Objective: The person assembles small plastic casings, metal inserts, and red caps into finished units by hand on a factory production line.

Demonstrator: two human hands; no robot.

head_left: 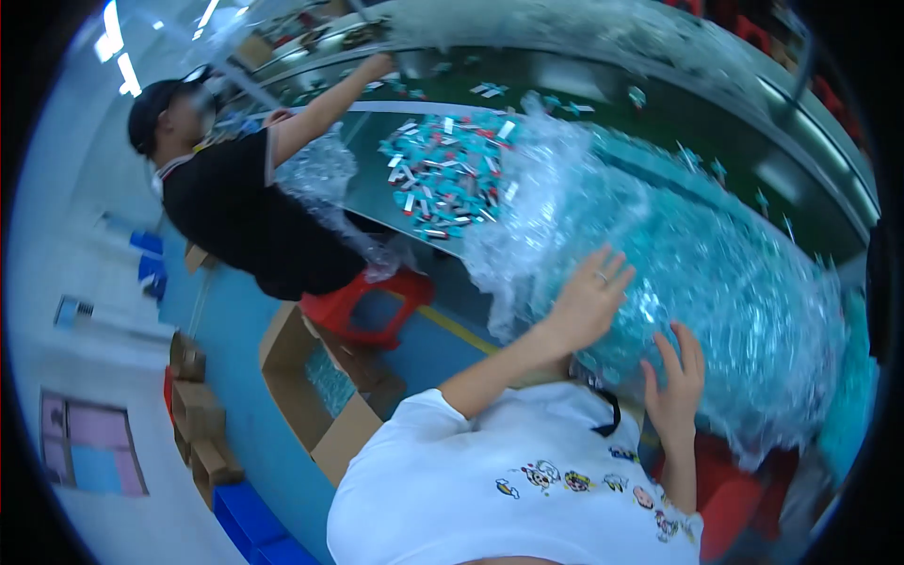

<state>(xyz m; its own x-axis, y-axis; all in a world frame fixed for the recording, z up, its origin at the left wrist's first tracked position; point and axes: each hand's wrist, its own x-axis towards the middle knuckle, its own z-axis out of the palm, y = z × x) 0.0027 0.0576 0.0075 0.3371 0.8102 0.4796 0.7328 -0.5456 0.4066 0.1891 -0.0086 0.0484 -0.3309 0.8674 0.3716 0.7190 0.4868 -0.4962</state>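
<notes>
A large clear plastic bag (734,292), bulging with teal pieces, lies in front of me and to the right. My left hand (591,299), with a ring on one finger, rests at its near side, fingers apart over the crinkled film. Lower and to the right, my right hand (676,379) has its fingers spread at the bag's near edge; whether it presses on the film I cannot tell. Neither hand grips anything. The bag's loose, crumpled mouth (527,207) faces left, beside a heap of small teal, white and red parts (443,174) on the tabletop.
Behind the table runs a green conveyor belt (612,99) with scattered small parts. At left, a person in black (254,207) reaches toward the belt. A red stool (372,311), an open cardboard box (292,377) and blue bins (254,527) stand on the floor.
</notes>
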